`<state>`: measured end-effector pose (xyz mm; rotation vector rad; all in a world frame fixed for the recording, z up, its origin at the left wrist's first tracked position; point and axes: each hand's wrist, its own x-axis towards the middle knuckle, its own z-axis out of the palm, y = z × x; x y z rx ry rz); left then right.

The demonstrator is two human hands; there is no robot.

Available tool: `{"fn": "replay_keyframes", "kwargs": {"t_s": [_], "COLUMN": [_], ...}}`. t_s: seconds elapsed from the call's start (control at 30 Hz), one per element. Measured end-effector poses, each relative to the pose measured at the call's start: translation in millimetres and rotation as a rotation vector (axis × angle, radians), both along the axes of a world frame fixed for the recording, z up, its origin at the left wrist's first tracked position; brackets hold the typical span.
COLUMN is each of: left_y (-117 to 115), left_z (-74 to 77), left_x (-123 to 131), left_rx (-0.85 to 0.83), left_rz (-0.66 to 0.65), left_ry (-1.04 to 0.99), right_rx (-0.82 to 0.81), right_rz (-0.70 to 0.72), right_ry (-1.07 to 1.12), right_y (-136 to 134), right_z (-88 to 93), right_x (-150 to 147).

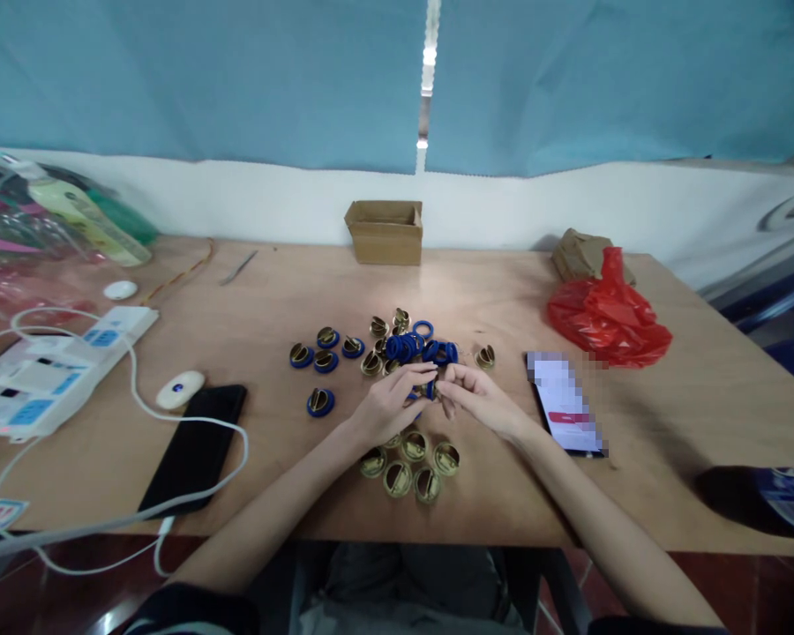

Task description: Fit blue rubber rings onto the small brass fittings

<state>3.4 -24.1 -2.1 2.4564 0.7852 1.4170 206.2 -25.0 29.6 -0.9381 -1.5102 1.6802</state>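
Note:
My left hand (385, 407) and my right hand (480, 399) meet over the middle of the table. Their fingers are closed around a small brass-coloured round fitting with a blue ring (430, 389) between the fingertips, partly hidden. Just beyond the hands lies a pile of loose blue rings (407, 346), mixed with brass fittings (371, 362). Several fittings with blue rings around them (320, 402) sit left of my left hand. Nearer to me, below the hands, is a cluster of bare brass fittings (398, 478). One more fitting (484, 356) lies beyond my right hand.
A cardboard box (387, 242) stands at the back. On the right are a lit phone (565, 404), a red plastic bag (609, 317) and a dark bottle (760, 501). A black phone (198, 450), white cables and a power strip (66, 370) occupy the left.

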Motion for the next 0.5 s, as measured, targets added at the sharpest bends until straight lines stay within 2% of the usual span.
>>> {"fn": "replay_keyframes", "kwargs": {"t_s": [0.2, 0.5], "left_y": [0.3, -0.2], "left_z": [-5.1, -5.8], "left_x": [-0.5, -1.2], "left_rx": [-0.025, 0.014], "left_rz": [-0.008, -0.016], "left_ry": [0.003, 0.026], "right_rx": [0.024, 0.054], "right_rz": [-0.01, -0.008], "right_ry": [-0.017, -0.016], "right_y": [0.9, 1.0], "right_z": [-5.8, -3.7], "right_x": [0.6, 0.5]}}
